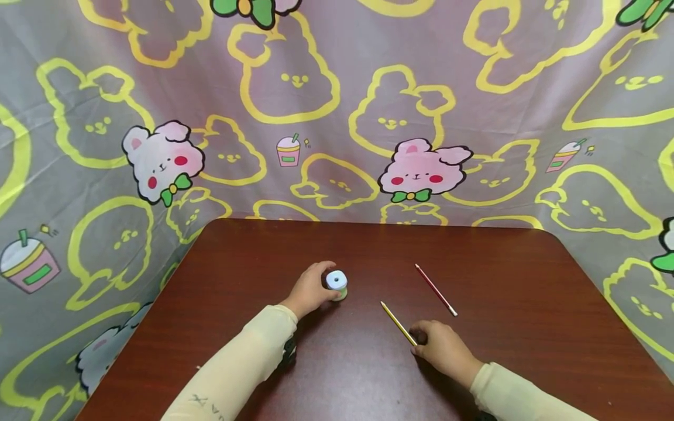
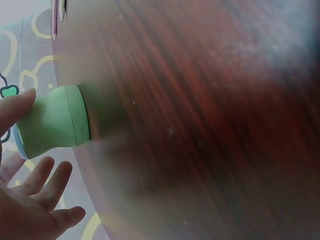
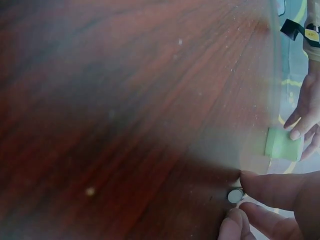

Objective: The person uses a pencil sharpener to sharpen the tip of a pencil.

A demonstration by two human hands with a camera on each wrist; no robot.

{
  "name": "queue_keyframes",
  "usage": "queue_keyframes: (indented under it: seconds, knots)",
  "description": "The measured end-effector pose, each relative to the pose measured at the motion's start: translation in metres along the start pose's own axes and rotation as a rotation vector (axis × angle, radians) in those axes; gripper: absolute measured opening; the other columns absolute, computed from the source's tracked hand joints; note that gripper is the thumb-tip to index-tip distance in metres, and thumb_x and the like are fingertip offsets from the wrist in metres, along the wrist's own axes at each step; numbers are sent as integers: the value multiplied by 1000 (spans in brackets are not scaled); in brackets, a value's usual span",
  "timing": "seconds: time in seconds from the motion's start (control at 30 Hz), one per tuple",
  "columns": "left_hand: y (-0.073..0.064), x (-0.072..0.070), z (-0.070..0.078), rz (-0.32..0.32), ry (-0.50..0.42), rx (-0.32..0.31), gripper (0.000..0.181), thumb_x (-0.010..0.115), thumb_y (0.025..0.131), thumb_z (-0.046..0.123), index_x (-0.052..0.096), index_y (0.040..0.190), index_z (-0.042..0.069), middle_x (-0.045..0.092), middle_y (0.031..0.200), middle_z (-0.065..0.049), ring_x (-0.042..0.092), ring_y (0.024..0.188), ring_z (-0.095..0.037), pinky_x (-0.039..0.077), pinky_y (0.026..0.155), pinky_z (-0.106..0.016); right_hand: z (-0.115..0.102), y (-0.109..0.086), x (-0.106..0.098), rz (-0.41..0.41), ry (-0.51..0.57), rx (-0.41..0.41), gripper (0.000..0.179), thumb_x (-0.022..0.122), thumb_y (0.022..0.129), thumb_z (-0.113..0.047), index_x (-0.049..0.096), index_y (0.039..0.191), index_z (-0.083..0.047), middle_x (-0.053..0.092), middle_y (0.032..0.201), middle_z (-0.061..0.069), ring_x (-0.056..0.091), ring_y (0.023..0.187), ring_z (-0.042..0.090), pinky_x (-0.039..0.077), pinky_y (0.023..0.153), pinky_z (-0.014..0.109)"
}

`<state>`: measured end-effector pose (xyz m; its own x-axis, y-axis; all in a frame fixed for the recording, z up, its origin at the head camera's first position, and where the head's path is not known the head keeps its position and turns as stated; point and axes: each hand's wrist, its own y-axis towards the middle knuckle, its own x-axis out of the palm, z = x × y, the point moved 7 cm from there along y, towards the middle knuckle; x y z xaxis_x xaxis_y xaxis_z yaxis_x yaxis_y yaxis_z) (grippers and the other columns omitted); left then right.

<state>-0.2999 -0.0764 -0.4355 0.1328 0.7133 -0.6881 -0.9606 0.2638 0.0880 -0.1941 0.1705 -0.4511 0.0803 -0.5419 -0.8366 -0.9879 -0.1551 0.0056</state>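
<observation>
A small green pencil sharpener [image 1: 337, 282] with a pale top and a round hole stands upright on the table. My left hand [image 1: 309, 291] grips it from the left, thumb at the near side; in the left wrist view the thumb lies against the green body [image 2: 47, 125] and several fingers are spread below it. My right hand [image 1: 446, 352] pinches a yellow pencil [image 1: 396, 320] near its back end, the tip pointing away to the upper left. In the right wrist view the pencil's round end [image 3: 235, 195] shows between thumb and fingertips, low over the tabletop.
A red pencil [image 1: 436, 290] with a white end lies slantwise beyond the right hand. The brown wooden table [image 1: 253, 251] has rounded far corners. A patterned cloth [image 1: 326, 64] hangs behind it and along both sides.
</observation>
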Motion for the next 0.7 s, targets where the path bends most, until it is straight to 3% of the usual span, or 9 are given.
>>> queue_keyframes:
  seconds: [0.27, 0.7]
  knots:
    - [-2, 0, 2, 8, -42, 4, 47, 83, 71, 7, 62, 113, 2, 66, 109, -11, 60, 101, -26, 47, 90, -44, -1, 2, 0, -4, -12, 13, 22, 80, 68, -3, 69, 86, -9, 62, 72, -6, 56, 68, 11, 48, 65, 34]
    - [-3, 3, -1, 7, -68, 12, 48, 82, 72, 6, 61, 114, 3, 66, 110, -11, 61, 100, -26, 48, 88, -45, -5, 3, 0, -1, -44, 23, 16, 74, 70, -1, 66, 82, -9, 59, 67, -5, 53, 62, 11, 46, 59, 33]
